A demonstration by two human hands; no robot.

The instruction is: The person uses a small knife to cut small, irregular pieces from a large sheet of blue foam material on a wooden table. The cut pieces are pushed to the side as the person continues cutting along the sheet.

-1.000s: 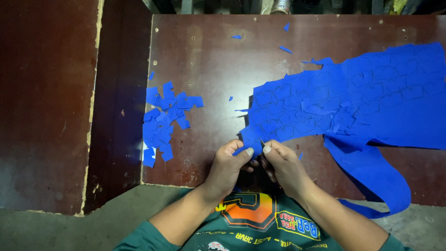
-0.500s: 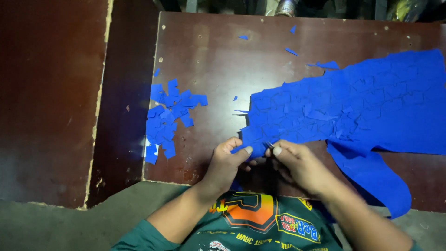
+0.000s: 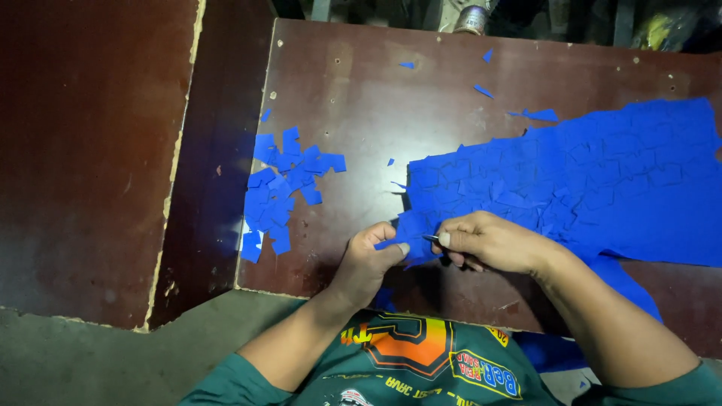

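A large blue sheet (image 3: pixel 571 188), scored into many small squares, lies across the right of the dark brown table (image 3: pixel 361 98). My left hand (image 3: pixel 368 259) pinches the sheet's near-left corner between thumb and fingers. My right hand (image 3: pixel 489 242) is closed right beside it, holding a thin metal tool whose tip shows at the sheet's edge. A pile of cut blue squares (image 3: pixel 282 188) lies to the left of my left hand.
A few loose blue scraps (image 3: pixel 538 114) lie at the table's far side. A second brown board (image 3: pixel 90 150) sits to the left across a dark gap. A metal can (image 3: pixel 472 19) stands beyond the far edge. Grey floor lies below.
The view has shifted slightly. My right hand has moved a little right and turned flatter over the sheet's edge; my left hand keeps its pinch on the corner.
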